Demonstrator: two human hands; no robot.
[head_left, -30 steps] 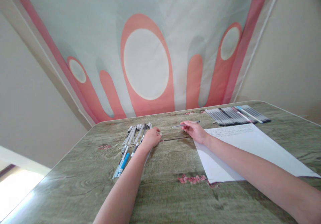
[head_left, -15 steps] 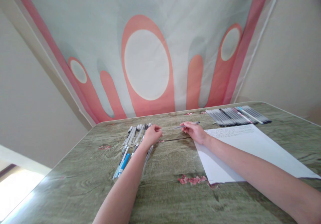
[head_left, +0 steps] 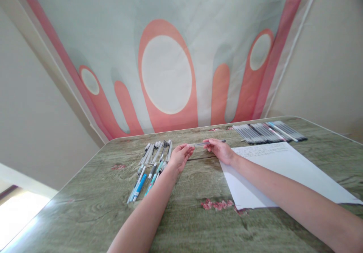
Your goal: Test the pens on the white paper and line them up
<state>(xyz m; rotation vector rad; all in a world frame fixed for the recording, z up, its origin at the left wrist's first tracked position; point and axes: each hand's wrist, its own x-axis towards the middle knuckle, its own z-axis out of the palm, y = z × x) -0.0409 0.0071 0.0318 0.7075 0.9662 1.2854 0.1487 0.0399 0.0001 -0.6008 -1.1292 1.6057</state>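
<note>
My right hand (head_left: 219, 150) grips a slim clear-barrelled pen (head_left: 208, 143) with a dark end, held almost level above the table. At the pen's left tip, the fingers of my left hand (head_left: 181, 156) are pinched on a small, translucent piece that looks like a pen cap (head_left: 192, 145). How far it covers the tip is too small to tell. Left of that hand lie several loose pens (head_left: 154, 152). Nearer to me are a thick blue marker (head_left: 140, 187) and more pens, partly hidden by my left forearm.
A row of pens (head_left: 266, 132) lies side by side at the table's back right. In front of it is a large white sheet of paper (head_left: 272, 177) with writing along its top, under my right forearm. The wood-patterned table (head_left: 93, 207) meets a printed wall hanging (head_left: 167, 71).
My left hand has moved right, bringing its pinched fingers to the pen's tip and uncovering more pens behind it. My right hand has stayed nearly in place with the pen.
</note>
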